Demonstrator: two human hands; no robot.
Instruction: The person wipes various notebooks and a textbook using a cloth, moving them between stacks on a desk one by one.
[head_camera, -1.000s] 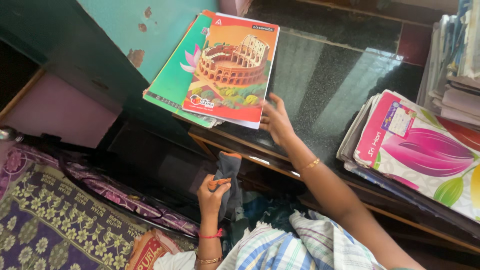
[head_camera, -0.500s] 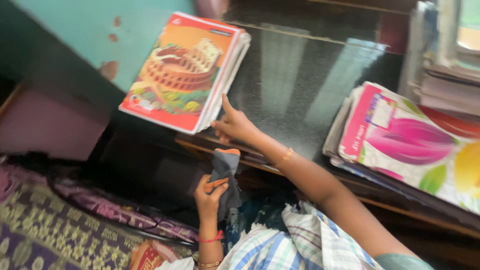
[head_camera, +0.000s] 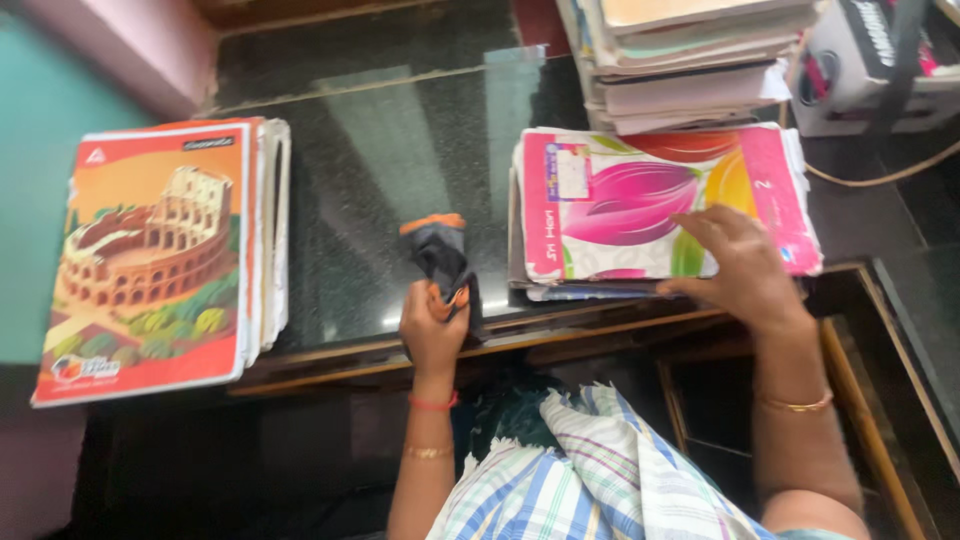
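Head view: left hand (head_camera: 432, 325) gripping cloth (head_camera: 440, 255) left of book (head_camera: 660, 200); right hand (head_camera: 738, 265) open, flat on book.

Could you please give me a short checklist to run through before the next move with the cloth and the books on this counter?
1. Cloth in hand: ok. The left hand grips the dark grey cloth with orange trim.
2. Cloth on the surface: ok. It rests on the black counter, between the two stacks.
3. Flower-cover stack steadied: ok. The right hand lies flat on the pink flower-cover book.
4. Orange-cover stack fully supported: not ok. Its near end juts past the counter's front edge.
5. Strip between the stacks free: ok. Only the cloth lies there.
6. Dust or marks on the counter: cannot tell, because of glare.
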